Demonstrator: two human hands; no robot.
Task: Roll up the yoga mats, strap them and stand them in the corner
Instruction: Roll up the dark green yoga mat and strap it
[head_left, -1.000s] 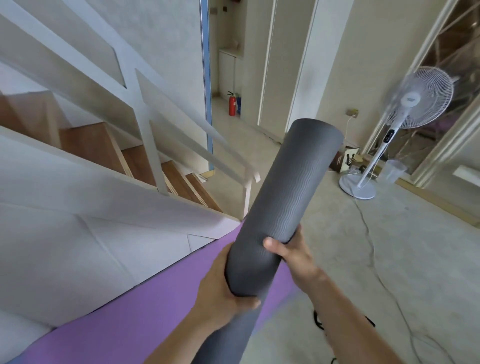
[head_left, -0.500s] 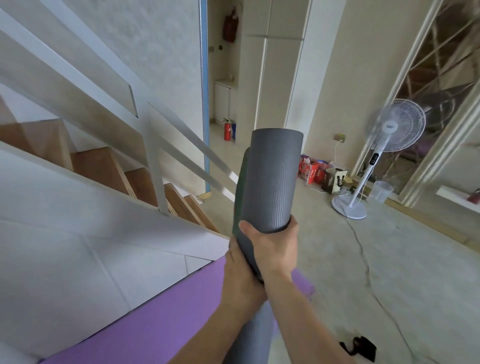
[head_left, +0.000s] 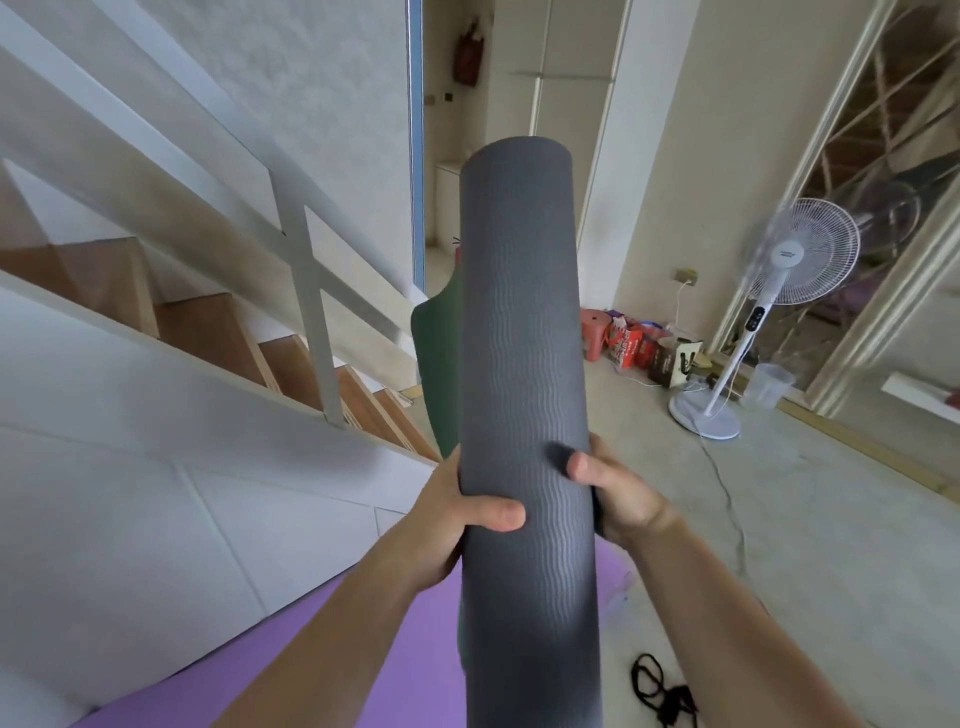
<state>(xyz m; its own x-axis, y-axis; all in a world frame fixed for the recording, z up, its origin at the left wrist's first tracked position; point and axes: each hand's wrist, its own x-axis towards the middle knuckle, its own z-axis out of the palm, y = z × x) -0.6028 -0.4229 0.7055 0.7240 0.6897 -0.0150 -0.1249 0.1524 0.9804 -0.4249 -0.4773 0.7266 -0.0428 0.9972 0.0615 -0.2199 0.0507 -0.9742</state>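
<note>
A rolled grey yoga mat (head_left: 524, 322) stands nearly upright in front of me, its loose green inner flap (head_left: 439, 374) showing along the left side. My left hand (head_left: 457, 514) grips the roll from the left, thumb across its front. My right hand (head_left: 613, 493) grips it from the right at about the same height. A purple yoga mat (head_left: 332, 649) lies flat on the floor below, along the stair wall. A black strap (head_left: 660, 691) lies on the floor at the lower right.
A white staircase wall and railing (head_left: 306, 291) with wooden steps fill the left. A standing fan (head_left: 769, 312) with its cord is at the right, beside bags and boxes (head_left: 644, 348) against the far wall. Bare concrete floor (head_left: 831, 519) spreads right.
The grey roll has swung from a rightward tilt to nearly upright. My hands now sit on opposite sides of it, and the black strap has come into view.
</note>
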